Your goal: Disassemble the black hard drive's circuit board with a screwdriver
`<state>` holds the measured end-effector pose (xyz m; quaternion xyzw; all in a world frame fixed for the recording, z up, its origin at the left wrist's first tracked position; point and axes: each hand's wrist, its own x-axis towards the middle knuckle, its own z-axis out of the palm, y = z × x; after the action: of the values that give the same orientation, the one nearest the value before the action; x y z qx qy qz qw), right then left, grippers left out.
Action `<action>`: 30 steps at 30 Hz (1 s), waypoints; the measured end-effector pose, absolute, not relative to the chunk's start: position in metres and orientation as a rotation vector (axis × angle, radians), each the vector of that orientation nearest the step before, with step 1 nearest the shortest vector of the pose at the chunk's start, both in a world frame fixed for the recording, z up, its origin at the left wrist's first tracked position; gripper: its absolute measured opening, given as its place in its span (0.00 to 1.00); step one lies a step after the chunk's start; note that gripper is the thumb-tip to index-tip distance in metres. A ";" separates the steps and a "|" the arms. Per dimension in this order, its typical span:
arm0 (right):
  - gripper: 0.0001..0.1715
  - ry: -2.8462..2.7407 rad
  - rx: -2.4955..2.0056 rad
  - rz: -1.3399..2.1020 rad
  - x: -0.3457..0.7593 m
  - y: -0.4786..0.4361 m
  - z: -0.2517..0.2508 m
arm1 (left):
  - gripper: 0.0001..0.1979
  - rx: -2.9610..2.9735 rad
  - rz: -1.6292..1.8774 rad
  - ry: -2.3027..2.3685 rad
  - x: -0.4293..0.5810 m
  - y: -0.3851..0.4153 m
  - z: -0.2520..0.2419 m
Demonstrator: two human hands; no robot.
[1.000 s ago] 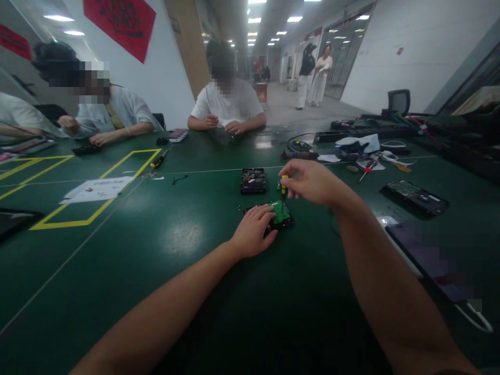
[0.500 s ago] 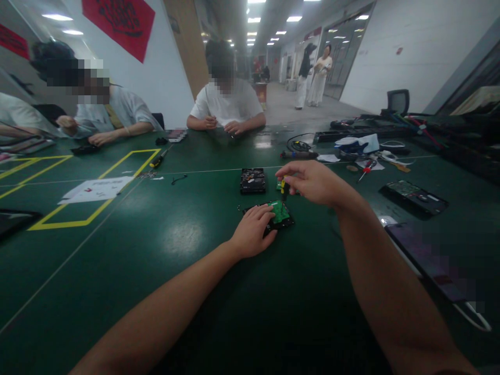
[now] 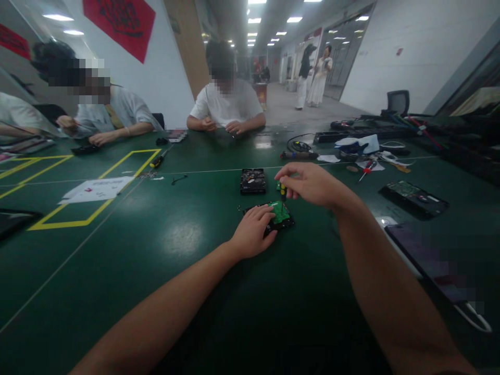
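Observation:
A hard drive [image 3: 288, 225] with a green circuit board [image 3: 280, 212] lies board side up on the table. Across its left part rests my left hand [image 3: 253, 229], fingers stretched flat over it and the thumb apart near its front edge. My right hand [image 3: 308, 182] is closed on a small screwdriver [image 3: 283, 191] with a yellow and black handle. The tool stands nearly upright, its shaft reaching down to the board; whether the tip sits in a screw is too small to tell. Partly hidden behind my right fingers is another green board [image 3: 278, 185].
Just behind is a second hard drive [image 3: 252, 180]; another drive [image 3: 414, 198] lies at the right, near a phone [image 3: 422, 260]. A red screwdriver [image 3: 366, 170], cables and cloth spread across the back right. Printed paper [image 3: 96, 190] lies left. Co-workers sit opposite.
My right fingers have shifted slightly around the screwdriver handle, which now stands a little straighter. My left hand and the hard drive have stayed in place.

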<state>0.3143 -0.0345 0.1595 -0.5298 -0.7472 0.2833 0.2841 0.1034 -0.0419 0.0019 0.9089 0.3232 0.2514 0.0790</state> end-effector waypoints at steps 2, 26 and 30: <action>0.13 -2.039 -1.396 0.723 0.315 -0.035 0.161 | 0.22 2.720 0.746 0.964 0.103 -0.042 0.001; 0.13 -2.031 -1.399 0.680 0.317 -0.035 0.162 | 0.23 2.733 0.734 0.973 0.103 -0.042 0.002; 0.11 -2.065 -1.386 0.620 0.317 -0.036 0.165 | 0.22 2.729 0.729 0.986 0.103 -0.042 0.002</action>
<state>0.3174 -0.0357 0.1648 -0.5182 -0.7723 0.2319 0.2851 0.1028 -0.0419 0.0020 0.9096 0.3285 0.2430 0.0747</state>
